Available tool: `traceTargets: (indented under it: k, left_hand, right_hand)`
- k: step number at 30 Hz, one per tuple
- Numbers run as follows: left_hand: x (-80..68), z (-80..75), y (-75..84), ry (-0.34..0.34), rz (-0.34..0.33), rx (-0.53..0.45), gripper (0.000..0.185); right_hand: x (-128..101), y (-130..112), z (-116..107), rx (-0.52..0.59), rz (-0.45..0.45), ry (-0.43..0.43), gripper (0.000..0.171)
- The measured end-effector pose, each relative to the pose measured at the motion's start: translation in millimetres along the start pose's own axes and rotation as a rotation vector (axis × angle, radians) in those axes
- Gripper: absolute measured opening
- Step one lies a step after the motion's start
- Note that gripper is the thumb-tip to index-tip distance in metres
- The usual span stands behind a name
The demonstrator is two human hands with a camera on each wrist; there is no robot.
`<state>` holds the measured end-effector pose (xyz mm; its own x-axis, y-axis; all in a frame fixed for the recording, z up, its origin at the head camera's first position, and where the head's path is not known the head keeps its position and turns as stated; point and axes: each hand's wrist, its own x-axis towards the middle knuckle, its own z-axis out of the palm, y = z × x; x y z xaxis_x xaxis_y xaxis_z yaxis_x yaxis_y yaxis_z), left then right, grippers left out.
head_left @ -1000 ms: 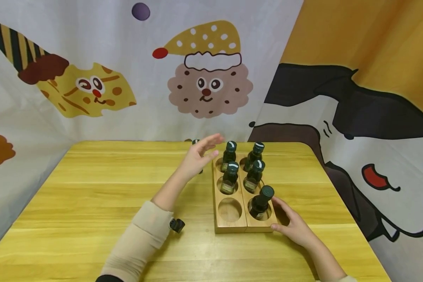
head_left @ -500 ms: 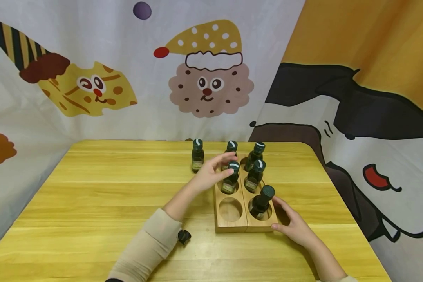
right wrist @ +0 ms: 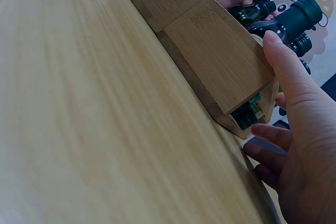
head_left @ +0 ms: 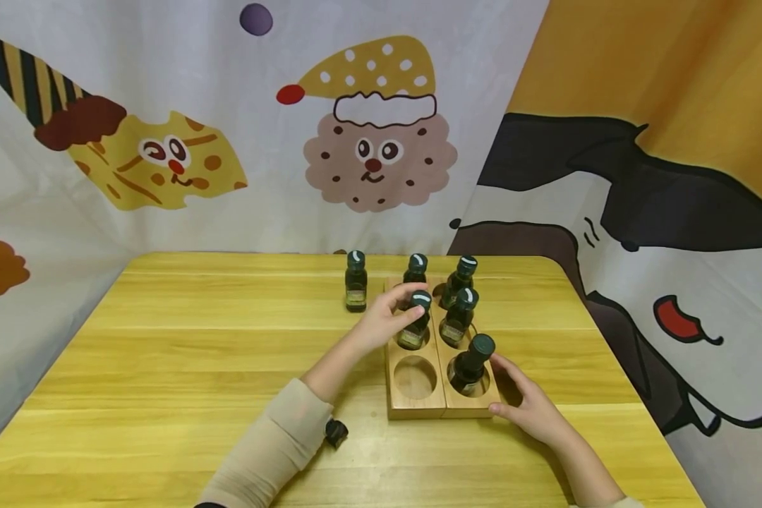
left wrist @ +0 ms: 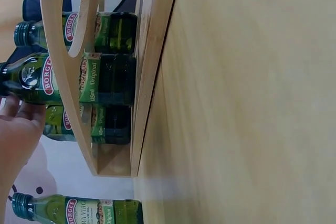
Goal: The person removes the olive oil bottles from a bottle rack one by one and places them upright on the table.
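Observation:
Small dark green olive oil bottles stand in a wooden bottle rack [head_left: 419,409] with two rows of round wells. My left hand [head_left: 381,323] holds the middle bottle of the left row [head_left: 411,334] by its neck and cap, thumb in front and fingers behind. That same bottle [left wrist: 110,80] shows a BORGES label in the left wrist view. My right hand [head_left: 536,410] grips the rack's near right corner, thumb on the front end and fingers along the side, beside the front right bottle [head_left: 467,370]. The front left well [head_left: 415,377] has no bottle.
One more bottle [head_left: 355,286] stands on the wooden table [head_left: 165,367], left of the rack's far end. Other bottles [head_left: 457,317] fill the middle and far wells. Behind the table hangs a cartoon-printed cloth [head_left: 228,77]. A small black device [head_left: 336,433] sits at the left cuff.
My left hand has moved right and nearer, from beside the lone bottle to the middle left bottle, and has taken hold of it. My right hand stays at the rack's corner.

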<state>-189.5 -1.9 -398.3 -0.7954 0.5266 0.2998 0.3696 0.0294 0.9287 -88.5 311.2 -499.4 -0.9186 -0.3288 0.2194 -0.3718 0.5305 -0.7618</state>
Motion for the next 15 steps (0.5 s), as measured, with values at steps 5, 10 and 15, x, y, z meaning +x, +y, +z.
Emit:
traceTargets:
  k: [5,10,15]
  left_hand:
    - [0.5,2.6,-2.8,0.020,-0.024,-0.025,0.040]
    - [0.4,4.6,-4.0,0.029,-0.030,-0.044,0.038]
    - [-0.3,4.9,-0.8,0.039,-0.021,-0.052,0.037]
  right_hand:
    - [-0.1,-0.1,0.4,-0.002,0.005,-0.001,0.083]
    - [-0.3,-1.0,0.5,-0.006,0.008,-0.001,0.083]
    - [0.3,-0.8,0.3,-0.012,0.004,0.000,0.083]
